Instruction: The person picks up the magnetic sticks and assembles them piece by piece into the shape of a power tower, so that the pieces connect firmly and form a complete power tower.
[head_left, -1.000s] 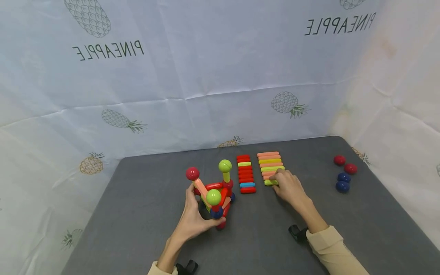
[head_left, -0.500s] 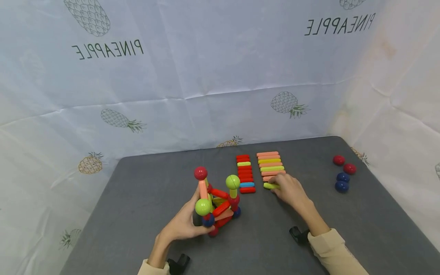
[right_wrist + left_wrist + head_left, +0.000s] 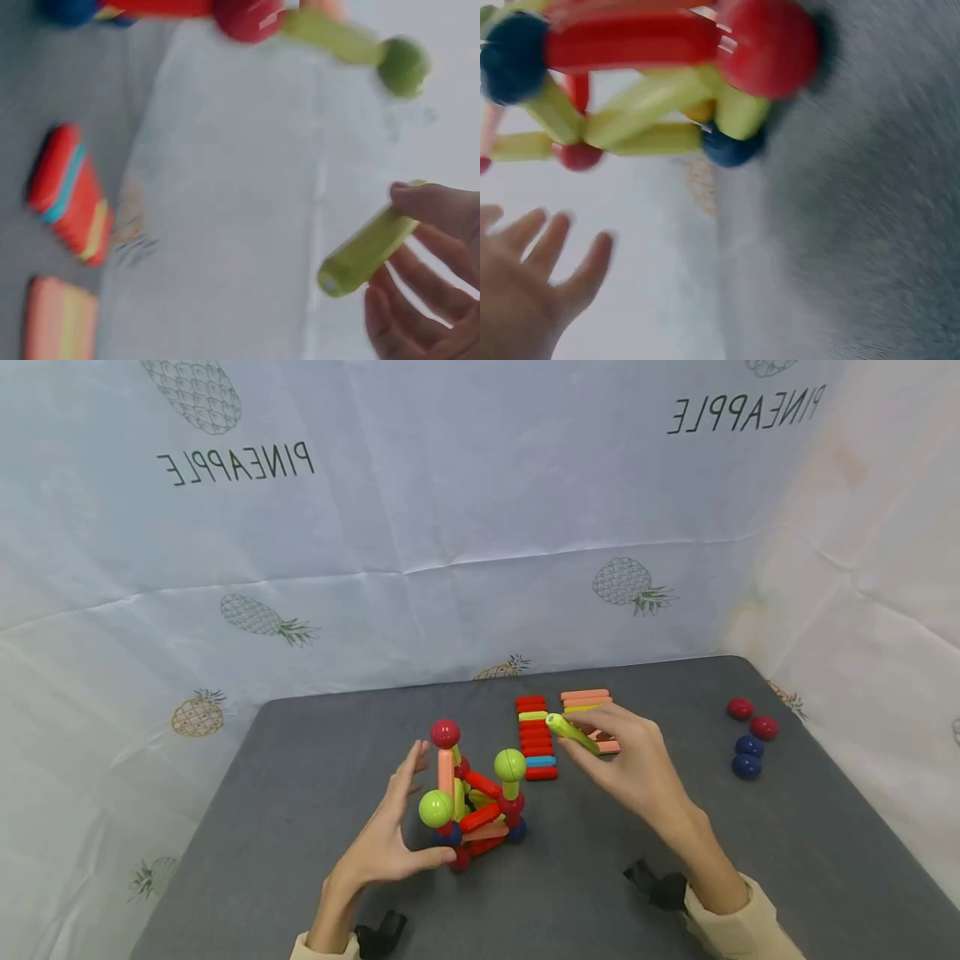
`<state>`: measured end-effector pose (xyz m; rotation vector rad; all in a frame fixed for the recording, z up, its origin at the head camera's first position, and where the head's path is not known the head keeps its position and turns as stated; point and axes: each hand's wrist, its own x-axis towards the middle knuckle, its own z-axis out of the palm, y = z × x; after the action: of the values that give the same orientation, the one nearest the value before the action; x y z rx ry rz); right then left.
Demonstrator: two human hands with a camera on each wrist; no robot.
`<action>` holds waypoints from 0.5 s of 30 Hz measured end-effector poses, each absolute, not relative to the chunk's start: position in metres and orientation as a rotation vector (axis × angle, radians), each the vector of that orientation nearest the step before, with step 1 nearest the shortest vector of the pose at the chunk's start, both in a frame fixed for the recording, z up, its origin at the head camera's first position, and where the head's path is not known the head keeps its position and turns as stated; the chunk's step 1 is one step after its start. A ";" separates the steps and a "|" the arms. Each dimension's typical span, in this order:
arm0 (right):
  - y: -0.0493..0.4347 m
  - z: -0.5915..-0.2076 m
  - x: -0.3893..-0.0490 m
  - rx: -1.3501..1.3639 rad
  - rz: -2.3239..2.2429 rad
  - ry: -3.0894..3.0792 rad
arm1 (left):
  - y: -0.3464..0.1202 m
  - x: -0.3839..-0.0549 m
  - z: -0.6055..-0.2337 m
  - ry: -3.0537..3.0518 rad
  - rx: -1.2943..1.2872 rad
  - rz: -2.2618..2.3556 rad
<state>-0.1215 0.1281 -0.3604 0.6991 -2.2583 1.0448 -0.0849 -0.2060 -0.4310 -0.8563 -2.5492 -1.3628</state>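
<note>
The left hand (image 3: 381, 847), spread wide and empty at the frame's (image 3: 480, 817) eight o'clock, seemed best used steadying it. The right hand (image 3: 637, 760), at two, pinched a green rod (image 3: 574, 735).

Table (image 3: 300, 793): the cloth (image 3: 450, 510) hangs behind it.
First rod row (image 3: 536, 747): lies on the table, towards its far edge.
Second rod row (image 3: 586, 696): lies just to the right of the first one, partly hidden by the right hand (image 3: 637, 768).
Single rod (image 3: 573, 733): is above the table, between the thumb and fingers of the right hand.
Structure of balls and rods (image 3: 480, 817): stands on the table, to the left of both rows and nearer to the person.
Left hand (image 3: 384, 843): is at the left side of the structure; whether the thumb touches it, I cannot tell.
Loose balls (image 3: 750, 746): four, on the table near its right edge, one pair before the other.
</note>
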 end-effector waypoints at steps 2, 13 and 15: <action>0.122 -0.351 -0.112 0.760 1.083 -2.146 | -0.203 -0.082 -0.427 -2.407 -0.813 -1.321; 0.079 -0.346 -0.078 1.150 1.203 -1.915 | -0.185 -0.073 -0.412 -2.094 -0.878 -1.252; 0.072 -0.353 -0.076 1.190 1.182 -1.941 | -0.184 -0.073 -0.412 -2.100 -0.876 -1.250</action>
<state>-0.0762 0.0721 -0.3525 1.1897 -1.9415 1.1825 -0.0728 -0.1844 -0.4116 -0.8763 -2.0999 -1.2504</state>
